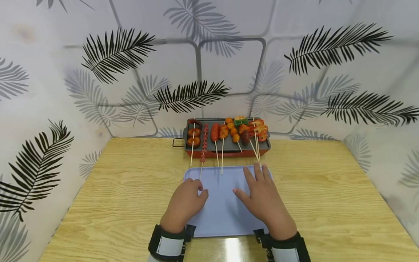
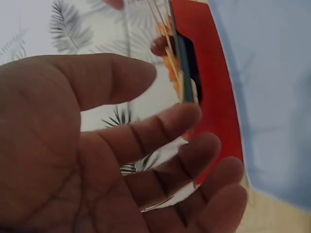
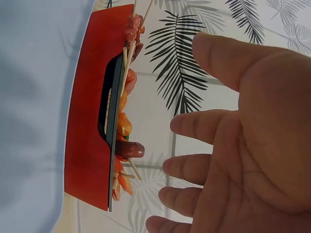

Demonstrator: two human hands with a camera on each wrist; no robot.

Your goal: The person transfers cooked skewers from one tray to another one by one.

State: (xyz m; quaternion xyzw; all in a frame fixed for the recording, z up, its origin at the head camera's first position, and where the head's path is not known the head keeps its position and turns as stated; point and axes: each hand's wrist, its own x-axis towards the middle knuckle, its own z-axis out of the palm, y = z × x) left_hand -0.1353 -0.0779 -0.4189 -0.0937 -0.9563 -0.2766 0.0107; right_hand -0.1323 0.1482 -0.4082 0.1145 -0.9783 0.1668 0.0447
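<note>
My left hand (image 1: 184, 203) hovers over the left side of a pale blue tray (image 1: 219, 222), its fingers loosely bent and nothing between thumb and fingertips. Close beyond it ends the stick of a thin skewer of small red pieces (image 1: 204, 140). Over the tray's right side my right hand (image 1: 266, 200) is spread with straight fingers, fingertips near the far rim. Several skewers lie across a red and black grill (image 1: 240, 154) behind the tray: a sausage skewer (image 1: 214, 132), orange balls (image 1: 235, 137), a dark brown piece (image 1: 245, 137) and orange-red shrimp-like pieces (image 1: 260, 130). Both palms show in the wrist views.
The tray and grill stand on a light wood table (image 1: 327, 189). A wire handle (image 1: 178, 142) juts from the grill's left end. Several skewer sticks reach past the grill's front toward the tray. Behind the table hangs a pale leaf-patterned backdrop (image 1: 229, 65).
</note>
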